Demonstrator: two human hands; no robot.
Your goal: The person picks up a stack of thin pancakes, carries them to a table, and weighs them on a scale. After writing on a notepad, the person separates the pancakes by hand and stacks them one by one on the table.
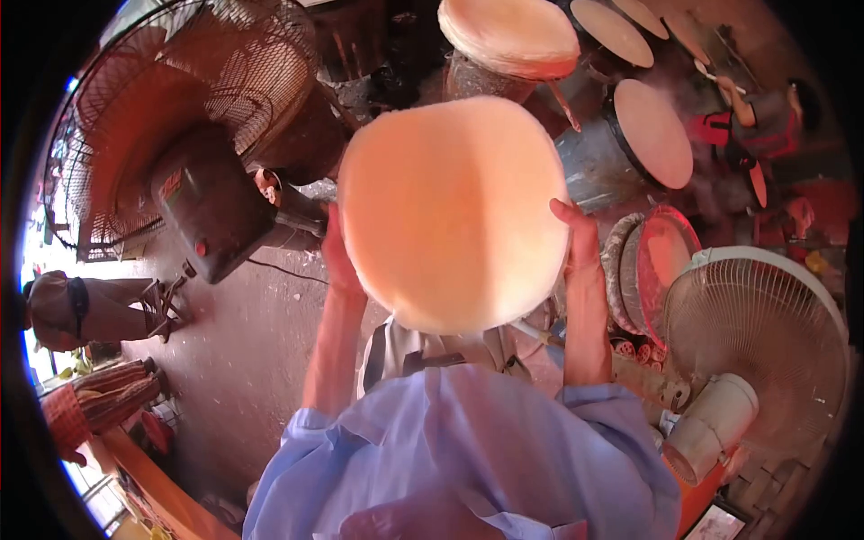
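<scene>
A large, pale, rounded stack of thin flatbreads (454, 211) is held up in front of my chest, broad face toward me. My left hand (337, 252) grips its left edge, with most of the fingers hidden behind it. At the opposite edge is my right hand (580, 236), thumb along the rim and the other fingers largely out of sight beneath. A darker band of shade runs down the middle of the top sheet. Just beyond it, a similar flatbread pile (510, 36) rests on a drum-like stand.
A big dark fan (211, 202) stands at left, a white fan (720, 396) at right. Round griddles (654, 133) on drums line the upper right, near a red-rimmed basin (666, 261). People (99, 310) are at far left and upper right. A cable crosses the floor (238, 360).
</scene>
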